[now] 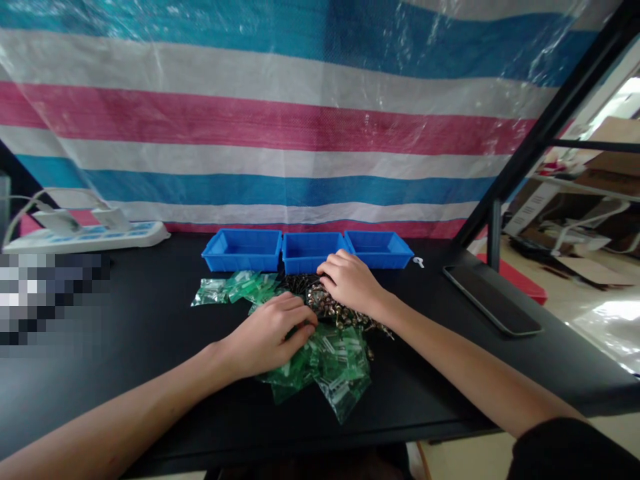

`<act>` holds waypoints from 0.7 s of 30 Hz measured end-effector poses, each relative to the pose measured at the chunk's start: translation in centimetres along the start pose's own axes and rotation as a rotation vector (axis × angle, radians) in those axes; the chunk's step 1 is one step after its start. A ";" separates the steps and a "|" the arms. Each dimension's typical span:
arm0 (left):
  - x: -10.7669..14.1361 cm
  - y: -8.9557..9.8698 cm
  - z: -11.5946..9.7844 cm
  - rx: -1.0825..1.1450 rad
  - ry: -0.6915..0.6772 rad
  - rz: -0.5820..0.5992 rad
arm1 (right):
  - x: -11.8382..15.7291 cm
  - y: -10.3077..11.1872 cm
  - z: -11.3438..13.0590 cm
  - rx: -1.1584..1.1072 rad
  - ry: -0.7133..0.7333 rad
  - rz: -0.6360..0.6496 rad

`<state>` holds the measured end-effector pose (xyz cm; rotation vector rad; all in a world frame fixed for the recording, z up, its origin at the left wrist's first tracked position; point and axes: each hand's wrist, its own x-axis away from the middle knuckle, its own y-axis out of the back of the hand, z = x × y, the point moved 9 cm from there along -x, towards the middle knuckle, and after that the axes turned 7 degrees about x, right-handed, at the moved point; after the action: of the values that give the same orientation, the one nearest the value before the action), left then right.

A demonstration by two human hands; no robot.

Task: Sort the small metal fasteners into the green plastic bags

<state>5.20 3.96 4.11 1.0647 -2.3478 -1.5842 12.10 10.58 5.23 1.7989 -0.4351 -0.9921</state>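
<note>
My left hand [275, 333] rests over small green-tinted plastic bags [343, 363], its fingers curled and the thumb close to the index finger; whatever lies between them is hidden. My right hand [353, 280] is bent over a pile of small brass-coloured metal parts [345, 313], just in front of the middle blue bin [313, 263]. Its fingers are curled too, and I cannot make out what is in them. Dark screw-like pieces [295, 283] lie between the hands and the bin. More green bags [245, 287] lie behind my left hand.
A left blue bin [243, 260] and a right blue bin [380, 259] flank the middle one. A phone [493, 300] lies on the black table [190, 413] at right. A power strip [135, 235] stands back left. A striped sheet [280, 120] hangs behind, beside a black frame bar [530, 153].
</note>
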 end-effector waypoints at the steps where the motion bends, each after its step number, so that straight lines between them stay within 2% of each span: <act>1: 0.0 0.0 0.0 0.000 -0.003 0.001 | -0.1 0.0 0.1 0.020 0.003 -0.001; 21: 0.0 -0.2 0.1 0.023 0.004 0.021 | -0.2 -1.0 0.5 0.050 0.022 0.067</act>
<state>5.30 4.03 3.87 1.0436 -2.3719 -1.5509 11.40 10.84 4.37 1.8265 -0.5077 -0.9211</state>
